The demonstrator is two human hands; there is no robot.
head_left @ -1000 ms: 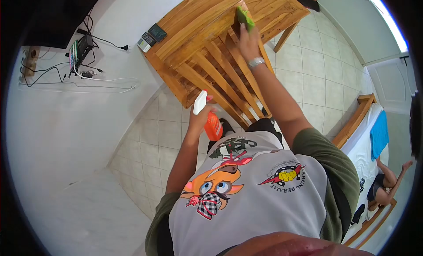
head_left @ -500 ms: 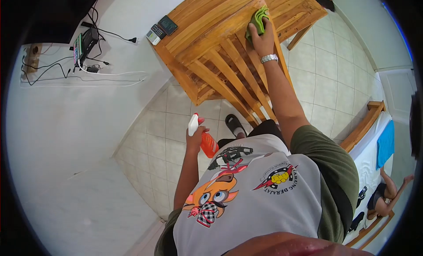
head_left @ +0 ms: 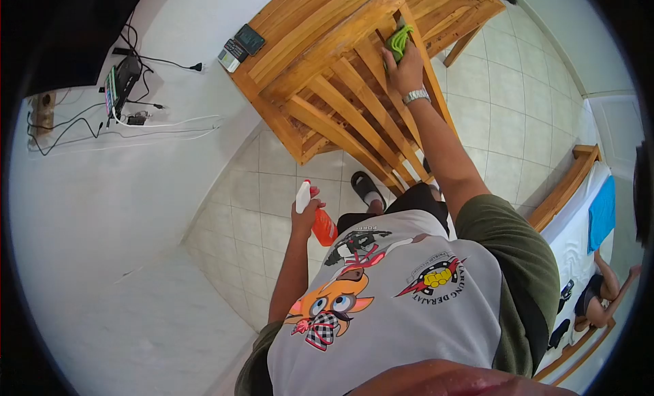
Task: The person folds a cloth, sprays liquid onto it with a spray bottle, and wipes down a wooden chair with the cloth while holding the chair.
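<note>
My right hand (head_left: 407,67) grips a bunched green cloth (head_left: 398,44), which lies against a backrest slat near the right side of the wooden chair (head_left: 340,41). A watch with a metal band is on that wrist. Low on the other side, in front of my body, my left hand (head_left: 306,215) is wrapped round the neck of a spray bottle (head_left: 324,230) with an orange-red body and a white head. The bottle is tilted and held clear of the chair.
Behind the chair stands a wooden table (head_left: 449,24) with two small dark boxes (head_left: 242,47) at its left corner. Cables and a black device (head_left: 122,86) hang on the left wall. At right, a person (head_left: 598,297) lies on a bed (head_left: 579,219). A sandal (head_left: 368,190) shows on the tiled floor.
My right hand has moved the green cloth down slightly, from the chair's top rail onto the slats. The left hand keeps its hold on the spray bottle. The view has shifted a little.
</note>
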